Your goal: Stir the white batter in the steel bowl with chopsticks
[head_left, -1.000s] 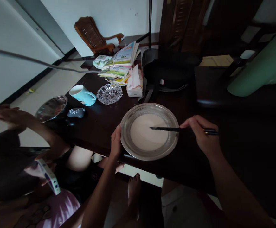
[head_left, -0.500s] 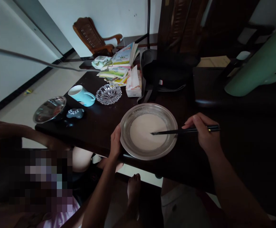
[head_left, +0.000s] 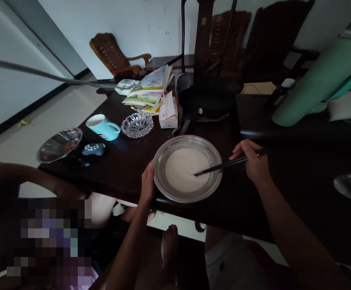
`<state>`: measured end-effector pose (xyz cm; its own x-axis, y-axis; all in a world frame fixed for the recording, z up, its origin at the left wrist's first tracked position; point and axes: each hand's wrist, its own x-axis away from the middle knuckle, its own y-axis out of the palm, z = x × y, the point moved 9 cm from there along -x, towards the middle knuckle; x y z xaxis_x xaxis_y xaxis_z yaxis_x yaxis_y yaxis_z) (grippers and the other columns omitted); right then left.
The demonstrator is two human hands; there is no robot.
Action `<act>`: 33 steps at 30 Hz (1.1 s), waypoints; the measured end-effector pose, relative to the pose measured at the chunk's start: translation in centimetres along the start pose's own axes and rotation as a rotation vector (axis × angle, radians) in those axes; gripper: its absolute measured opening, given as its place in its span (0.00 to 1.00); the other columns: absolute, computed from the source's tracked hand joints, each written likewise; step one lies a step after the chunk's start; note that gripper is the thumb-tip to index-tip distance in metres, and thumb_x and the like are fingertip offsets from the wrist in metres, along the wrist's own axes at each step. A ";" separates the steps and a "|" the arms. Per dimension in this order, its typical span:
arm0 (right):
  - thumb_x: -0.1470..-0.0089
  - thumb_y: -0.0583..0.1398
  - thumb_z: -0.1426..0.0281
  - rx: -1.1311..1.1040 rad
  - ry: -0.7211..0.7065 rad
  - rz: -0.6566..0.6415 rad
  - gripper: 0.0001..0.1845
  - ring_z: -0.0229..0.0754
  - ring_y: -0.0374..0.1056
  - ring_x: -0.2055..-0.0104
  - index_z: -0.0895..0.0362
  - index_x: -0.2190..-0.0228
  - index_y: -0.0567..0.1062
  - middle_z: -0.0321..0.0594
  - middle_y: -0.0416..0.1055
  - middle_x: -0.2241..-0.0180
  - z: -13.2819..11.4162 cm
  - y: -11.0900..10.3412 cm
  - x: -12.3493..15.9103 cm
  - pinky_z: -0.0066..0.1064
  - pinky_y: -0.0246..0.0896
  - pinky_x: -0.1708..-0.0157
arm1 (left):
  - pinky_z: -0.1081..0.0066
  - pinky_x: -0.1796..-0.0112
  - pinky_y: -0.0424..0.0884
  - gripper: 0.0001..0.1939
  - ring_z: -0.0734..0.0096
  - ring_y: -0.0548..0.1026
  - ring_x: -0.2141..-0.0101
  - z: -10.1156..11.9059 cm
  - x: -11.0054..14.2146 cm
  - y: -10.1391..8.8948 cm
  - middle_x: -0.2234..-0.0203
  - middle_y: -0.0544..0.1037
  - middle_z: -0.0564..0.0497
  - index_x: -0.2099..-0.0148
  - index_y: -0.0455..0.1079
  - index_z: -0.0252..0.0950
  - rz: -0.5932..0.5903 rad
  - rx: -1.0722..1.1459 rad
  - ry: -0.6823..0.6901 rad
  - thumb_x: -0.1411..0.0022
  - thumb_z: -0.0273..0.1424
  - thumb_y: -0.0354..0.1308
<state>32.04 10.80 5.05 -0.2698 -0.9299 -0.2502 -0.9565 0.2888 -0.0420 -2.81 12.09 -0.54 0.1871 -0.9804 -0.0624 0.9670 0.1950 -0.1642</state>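
A round metal bowl (head_left: 160, 177) stands near the table's front edge, holding a creamy white batter-like liquid (head_left: 183, 167). My left hand (head_left: 147, 182) is closed on the bowl's left rim. In my right hand (head_left: 256, 163) is a pair of dark chopsticks (head_left: 223, 164), slanting down to the left. Their tips dip into the liquid, right of its middle, where faint swirls show on the surface. The chopsticks lie so close together that they look almost like one stick.
On the dark table (head_left: 117, 161) are a glass dish (head_left: 137, 125), a light blue mug (head_left: 104, 128), another metal bowl (head_left: 59, 146), booklets (head_left: 149, 88), a tissue pack (head_left: 168, 114) and a black bag (head_left: 207, 96). A green bottle (head_left: 311, 84) stands right. Another person's arm (head_left: 42, 177) is at left.
The chopstick tips have moved slightly within the liquid, and my right hand has tilted them more steeply. My left hand stays on the bowl. The whole view has shifted a little.
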 end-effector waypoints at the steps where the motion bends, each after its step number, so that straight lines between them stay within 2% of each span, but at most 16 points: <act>1: 0.42 0.56 0.56 -0.010 0.023 -0.044 0.20 0.38 0.67 0.79 0.55 0.79 0.73 0.34 0.69 0.82 0.2 0.5 -0.1 0.30 0.62 0.75 | 0.62 0.44 0.61 0.24 0.59 0.70 0.46 -0.2 0.0 -0.1 0.50 0.77 0.47 0.47 0.73 0.35 0.000 0.005 -0.005 0.37 0.44 0.49; 5: 0.42 0.57 0.57 0.105 0.026 -0.297 0.18 0.41 0.72 0.68 0.55 0.76 0.77 0.37 0.75 0.75 -0.2 4.0 0.2 0.32 0.64 0.65 | 0.61 0.43 0.60 0.25 0.58 0.69 0.45 -0.9 -0.2 -0.3 0.48 0.76 0.47 0.47 0.73 0.36 -0.008 0.027 -0.018 0.37 0.45 0.49; 7: 0.43 0.58 0.59 0.149 0.006 -0.317 0.16 0.42 0.72 0.64 0.54 0.76 0.77 0.37 0.76 0.72 -0.7 4.8 0.1 0.32 0.63 0.62 | 0.61 0.43 0.60 0.25 0.58 0.70 0.46 -1.2 -0.3 -0.2 0.48 0.76 0.46 0.46 0.72 0.36 -0.021 0.038 -0.017 0.37 0.45 0.49; 10: 0.44 0.58 0.61 0.231 -0.014 -0.198 0.16 0.40 0.69 0.69 0.55 0.78 0.76 0.36 0.75 0.75 -0.8 3.4 -0.9 0.31 0.60 0.66 | 0.61 0.44 0.61 0.25 0.59 0.70 0.46 -1.2 -0.3 -0.3 0.48 0.76 0.47 0.46 0.72 0.36 -0.029 0.049 -0.001 0.37 0.46 0.49; 13: 0.44 0.58 0.60 0.252 -0.054 -0.107 0.19 0.38 0.63 0.74 0.55 0.82 0.73 0.34 0.67 0.81 -0.3 1.1 -2.0 0.31 0.55 0.71 | 0.59 0.43 0.60 0.25 0.58 0.70 0.46 -1.3 -0.3 -0.4 0.49 0.76 0.47 0.46 0.73 0.36 -0.027 0.062 0.003 0.37 0.46 0.49; 17: 0.43 0.57 0.57 0.173 -0.059 -0.207 0.21 0.39 0.64 0.73 0.54 0.82 0.73 0.36 0.68 0.80 0.9 1.1 -1.9 0.33 0.57 0.69 | 0.57 0.43 0.60 0.26 0.56 0.69 0.46 -1.4 -0.4 -0.5 0.49 0.76 0.46 0.46 0.73 0.36 -0.027 0.068 -0.004 0.37 0.47 0.49; 22: 0.44 0.58 0.57 0.145 -0.171 -0.326 0.17 0.46 0.69 0.58 0.52 0.78 0.77 0.40 0.78 0.66 0.5 3.2 -0.2 0.40 0.61 0.55 | 0.60 0.43 0.60 0.25 0.58 0.69 0.45 -1.0 -0.2 -0.5 0.49 0.76 0.47 0.47 0.73 0.36 -0.007 0.040 -0.004 0.37 0.46 0.49; 24: 0.43 0.58 0.57 0.119 -0.185 -0.308 0.17 0.47 0.68 0.56 0.52 0.78 0.77 0.40 0.79 0.67 0.6 3.0 0.0 0.42 0.61 0.53 | 0.60 0.43 0.60 0.25 0.58 0.69 0.46 -0.8 -0.1 -0.4 0.49 0.76 0.47 0.47 0.73 0.36 -0.003 0.030 -0.005 0.37 0.46 0.49; 29: 0.41 0.55 0.57 -0.056 -0.179 -0.187 0.23 0.45 0.68 0.69 0.53 0.84 0.73 0.40 0.76 0.78 1.2 0.3 -0.2 0.41 0.62 0.61 | 0.60 0.43 0.60 0.25 0.58 0.70 0.46 -0.3 0.0 -0.3 0.49 0.76 0.47 0.48 0.74 0.36 0.005 0.027 0.010 0.37 0.46 0.49; 31: 0.41 0.55 0.56 -0.073 -0.165 -0.250 0.24 0.45 0.67 0.71 0.52 0.84 0.73 0.39 0.75 0.79 1.3 0.8 0.2 0.41 0.62 0.62 | 0.59 0.42 0.60 0.24 0.57 0.70 0.46 -0.2 0.0 -0.4 0.50 0.77 0.48 0.49 0.74 0.36 0.018 0.012 0.013 0.37 0.46 0.49; 33: 0.42 0.56 0.56 0.007 -0.169 -0.361 0.21 0.45 0.68 0.67 0.52 0.81 0.75 0.40 0.77 0.75 1.1 2.2 1.1 0.41 0.62 0.61 | 0.59 0.42 0.59 0.24 0.57 0.69 0.46 -0.2 0.1 -0.4 0.50 0.77 0.48 0.49 0.74 0.36 0.026 0.007 0.015 0.37 0.46 0.49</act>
<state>29.73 10.70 3.63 0.1063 -0.9213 -0.3741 -0.9855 -0.0475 -0.1631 -3.19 11.96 -0.70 0.2096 -0.9744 -0.0815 0.9629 0.2202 -0.1557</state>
